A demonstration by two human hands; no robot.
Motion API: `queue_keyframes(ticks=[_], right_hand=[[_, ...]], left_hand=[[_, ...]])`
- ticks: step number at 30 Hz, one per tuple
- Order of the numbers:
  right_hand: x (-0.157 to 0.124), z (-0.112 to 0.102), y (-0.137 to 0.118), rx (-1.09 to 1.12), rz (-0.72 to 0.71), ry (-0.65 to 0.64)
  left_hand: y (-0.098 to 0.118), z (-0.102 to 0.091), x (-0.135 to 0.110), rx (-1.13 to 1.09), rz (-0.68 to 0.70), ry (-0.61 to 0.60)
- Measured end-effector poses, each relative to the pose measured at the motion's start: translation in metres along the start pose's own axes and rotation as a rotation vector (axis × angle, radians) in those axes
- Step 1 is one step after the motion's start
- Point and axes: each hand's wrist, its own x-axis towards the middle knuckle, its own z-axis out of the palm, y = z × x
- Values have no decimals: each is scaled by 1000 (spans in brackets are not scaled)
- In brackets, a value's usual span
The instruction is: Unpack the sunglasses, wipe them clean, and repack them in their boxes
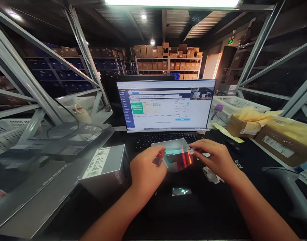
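Left hand point(147, 169) and right hand point(213, 159) each grip one end of a box point(175, 154), its long axis parallel to the keyboard point(166, 138), just before it.

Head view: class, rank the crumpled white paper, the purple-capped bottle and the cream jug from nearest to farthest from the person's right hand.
1. Crumpled white paper, just beside the right hand holding a clear packet.
2. Purple-capped bottle, right of the monitor.
3. Cream jug, far left.
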Motion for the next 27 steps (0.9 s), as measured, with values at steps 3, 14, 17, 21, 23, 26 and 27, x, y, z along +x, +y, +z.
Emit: queue_keyframes(ticks=[3, 14, 17, 21, 23, 26, 27], right_hand=[[0, -2, -4, -59, -89, 89], [1, -27, -7, -335, -32, 284], [-3, -42, -10, -373, 159, 298], [-8, -58, -24, -449, 383, 274], [-5, -67, -31, -437, 489, 187], [2, -85, -32, -238, 663, -21], [4, -92, -29, -135, 724, -93]], left_hand=[[1, -1, -1, -36, 38, 16], [10, -4, 4, -360, -140, -302], [9, 3, 5, -570, -271, -497], [11, 16, 1, -866, -471, -682], [14, 22, -3, -980, -577, -728], [18, 27, -9, -1114, -741, -835], [19, 28, -11, -1143, -788, -871]])
